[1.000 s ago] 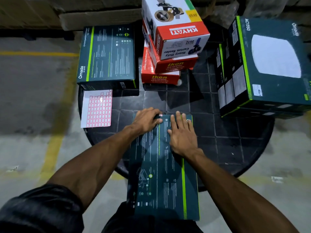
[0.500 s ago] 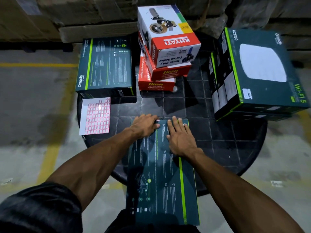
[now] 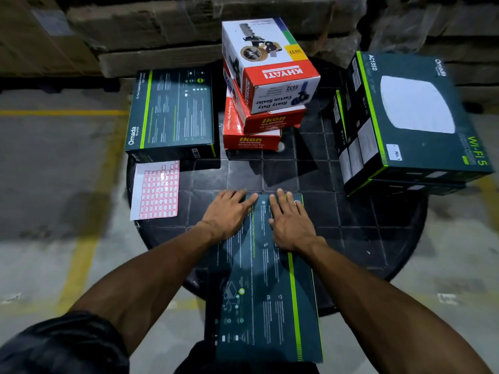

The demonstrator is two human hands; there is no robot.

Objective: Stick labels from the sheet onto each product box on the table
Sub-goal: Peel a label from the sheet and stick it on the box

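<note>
Fingers (image 3: 244, 199) of the left hand (image 3: 229, 211) lie straight and flat on the far end of the long dark box (image 3: 259, 279), and those of the right hand (image 3: 290, 220) lie the same way just beside them, spread a little, pinching nothing. That box runs lengthwise away from the person, its near end hanging off the round black surface (image 3: 378, 238). The label sheet (image 3: 156, 191) sits to the left of both hands, near the surface's left edge and just in front of another dark box (image 3: 172, 112), so the left hand is the nearer one (my guess is it reaches there next). A small white label (image 3: 394, 152) shows on the big box at right (image 3: 413, 117); the red and white stack (image 3: 267, 85) stands between.
</note>
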